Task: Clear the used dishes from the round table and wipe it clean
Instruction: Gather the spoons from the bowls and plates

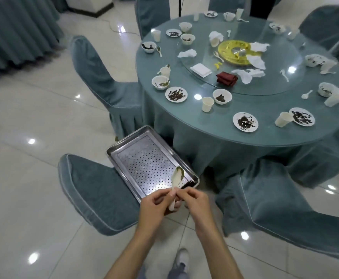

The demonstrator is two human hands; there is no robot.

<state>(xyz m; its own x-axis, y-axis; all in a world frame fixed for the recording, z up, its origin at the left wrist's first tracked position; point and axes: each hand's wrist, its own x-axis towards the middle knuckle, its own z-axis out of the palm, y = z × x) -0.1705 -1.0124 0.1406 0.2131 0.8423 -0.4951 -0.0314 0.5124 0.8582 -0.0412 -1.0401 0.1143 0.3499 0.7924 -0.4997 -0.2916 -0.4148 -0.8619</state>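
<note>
My left hand point(156, 206) and my right hand point(195, 203) meet over the near end of a perforated metal tray point(124, 146) that rests on a chair seat. Between them they hold a white spoon point(177, 176), its bowl smeared with green-brown food and pointing up over the tray. The round table point(194, 119) beyond, under a blue-green cloth and glass top, carries several dirty plates point(245, 121), bowls point(222, 96), paper cups point(207, 104), spoons and crumpled napkins point(187, 53). A folded dark red cloth point(227, 78) lies on the glass turntable.
Blue-covered chairs stand around the table: one under the tray point(96, 190), one at the near right point(285, 208), one at the left point(100, 77). A gold disc point(228, 51) sits at the turntable's centre. The glossy tiled floor point(33, 178) spreads to the left.
</note>
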